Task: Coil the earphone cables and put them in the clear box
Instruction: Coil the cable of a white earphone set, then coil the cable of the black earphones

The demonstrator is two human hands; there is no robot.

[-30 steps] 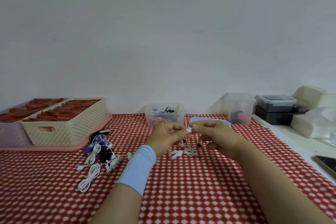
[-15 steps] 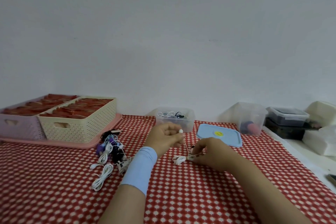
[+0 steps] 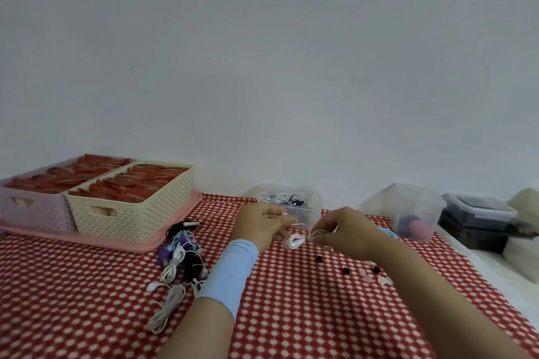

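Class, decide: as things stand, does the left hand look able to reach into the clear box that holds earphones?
Probably yes: the left hand sits just in front of the clear box, whose top looks open, with nothing between them.

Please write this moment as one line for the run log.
step: coiling | cable: part coiled | left hand: pinches its end | right hand: pinches its coil | box: behind hands, cables inside | pile: left of hands

I get one wide-angle view, worn on the head. It faces forward, tipped only slightly down, so the wall [image 3: 262,67] fills most and the table [image 3: 291,315] lies near, below.
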